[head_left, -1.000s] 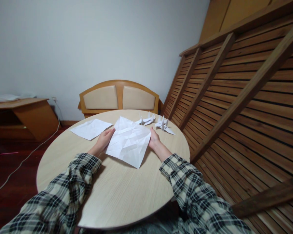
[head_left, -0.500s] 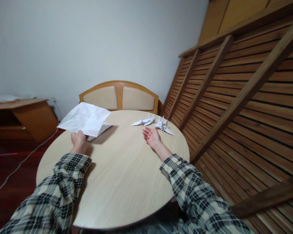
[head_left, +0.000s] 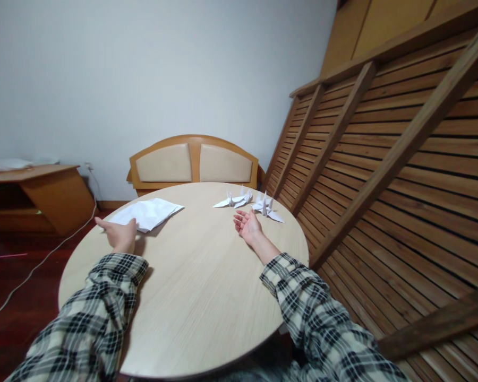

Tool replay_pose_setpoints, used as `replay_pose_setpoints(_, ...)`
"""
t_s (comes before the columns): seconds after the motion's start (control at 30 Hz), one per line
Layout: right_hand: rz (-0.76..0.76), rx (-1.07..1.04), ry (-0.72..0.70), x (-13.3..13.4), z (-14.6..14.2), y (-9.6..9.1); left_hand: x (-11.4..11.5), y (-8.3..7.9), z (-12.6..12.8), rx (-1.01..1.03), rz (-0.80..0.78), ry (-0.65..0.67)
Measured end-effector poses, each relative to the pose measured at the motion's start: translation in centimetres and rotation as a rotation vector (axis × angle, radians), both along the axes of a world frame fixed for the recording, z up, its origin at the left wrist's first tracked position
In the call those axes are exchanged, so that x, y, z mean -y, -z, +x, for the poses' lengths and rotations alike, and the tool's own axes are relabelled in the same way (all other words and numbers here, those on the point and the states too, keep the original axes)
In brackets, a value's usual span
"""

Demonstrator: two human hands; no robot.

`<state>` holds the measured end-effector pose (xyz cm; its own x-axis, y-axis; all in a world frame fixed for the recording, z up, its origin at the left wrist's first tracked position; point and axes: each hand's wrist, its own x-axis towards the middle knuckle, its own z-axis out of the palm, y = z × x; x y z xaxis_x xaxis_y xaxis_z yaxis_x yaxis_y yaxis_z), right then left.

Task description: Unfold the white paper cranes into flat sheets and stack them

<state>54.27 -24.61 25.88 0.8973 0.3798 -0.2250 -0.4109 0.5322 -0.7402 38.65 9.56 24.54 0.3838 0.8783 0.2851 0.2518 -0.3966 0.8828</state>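
On the left of the round table, creased white paper sheets (head_left: 147, 213) lie low on the tabletop. My left hand (head_left: 121, 233) is at their near edge, its thumb stretched out to the left. Its other fingers are partly hidden, and whether they touch the paper I cannot tell. My right hand (head_left: 249, 228) rests palm up on the table, fingers loosely apart, with nothing in it. Just beyond it stand several folded white paper cranes, among them a left crane (head_left: 230, 200) and a right crane (head_left: 266, 207).
The pale round table (head_left: 199, 297) fills the middle. Behind it is a padded wooden headboard (head_left: 195, 162) against the wall. A slatted wooden frame (head_left: 382, 175) leans close along the right. To the left are a wooden desk (head_left: 59, 196) and a white cable (head_left: 43, 260) on the floor.
The raised paper has come down onto the table. My left hand has let go of it and its thumb has spread to the left. My right hand has hardly moved.
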Motion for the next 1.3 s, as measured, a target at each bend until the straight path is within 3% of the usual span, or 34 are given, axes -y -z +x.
replay_pose_setpoints(0.07,-0.018,0.016,0.018,0.0,0.1,0.2,0.2,-0.2,-0.1,0.054,0.106,-0.236)
replay_pose_setpoints(0.17,-0.067,0.052,0.038,-0.1,0.5,0.7,0.7,-0.7,0.3,0.057,0.355,-0.237)
replay_pose_setpoints(0.3,-0.287,0.201,0.093,-0.4,1.2,1.7,2.2,-0.9,1.6,-0.054,0.712,-0.014)
replay_pose_setpoints(0.47,-0.912,0.766,0.577,0.1,2.5,2.5,5.5,-0.1,3.3,-0.132,1.011,0.341)
replay_pose_setpoints(0.57,-1.202,0.812,0.756,1.3,3.5,2.9,7.5,0.6,3.9,-0.114,1.12,0.533)
replay_pose_setpoints(0.77,-1.523,0.681,0.668,2.9,5.3,4.1,10.2,0.9,4.1,-0.117,1.189,0.758)
replay_pose_setpoints(0.93,-1.623,0.683,0.566,2.6,6.0,4.5,11.0,0.6,3.8,-0.121,1.151,0.821)
replay_pose_setpoints(1.07,-1.605,0.708,0.547,2.6,6.3,4.8,10.9,0.6,3.7,-0.115,1.135,0.831)
replay_pose_setpoints(1.17,-1.504,0.76,0.644,2.7,6.4,4.6,10.9,0.5,3.6,-0.126,1.123,0.841)
replay_pose_setpoints(1.3,-1.251,0.948,0.837,2.7,5.9,3.4,11.0,0.3,3.4,-0.132,1.094,0.855)
